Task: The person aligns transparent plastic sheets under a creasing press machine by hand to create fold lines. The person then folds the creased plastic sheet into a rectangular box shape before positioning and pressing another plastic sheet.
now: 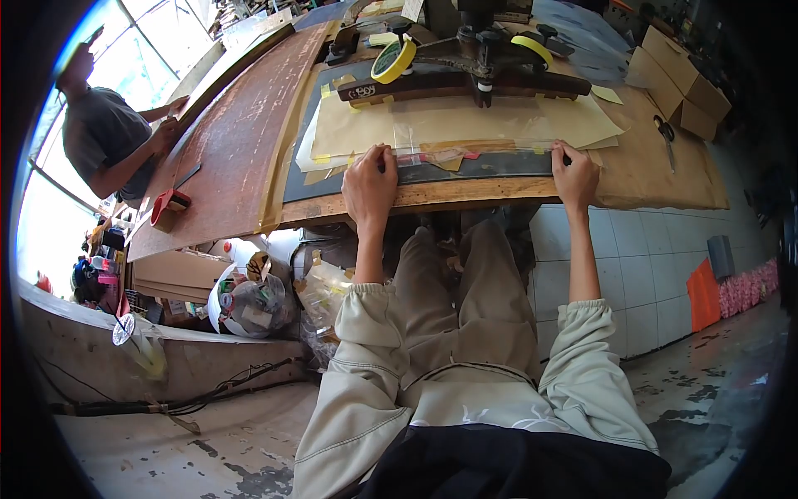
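Surface: a broad bench with a wooden near edge [465, 193]; a person [112, 137] stands beyond its left edge.
Dark board: the dark board [499, 165] lies flat along the near edge of the surface.
Bar: a long brown bar [453, 86] is over the far part of the paper.
Paper: cream sheets [366, 125] are already laid flat on the board, with bits of yellow tape at their edges.
Clear film: the film [407, 135] is spread over the paper's near part, close to the surface's near edge; its near side is judged not yet let go.
Left hand: the left hand [368, 185] has its grip closed, seemingly pinching the film.
Right hand: the right hand [575, 176] mirrors it, grip closed, seemingly on the film too.
Tape: a yellow roll [405, 70] leans at the bar.
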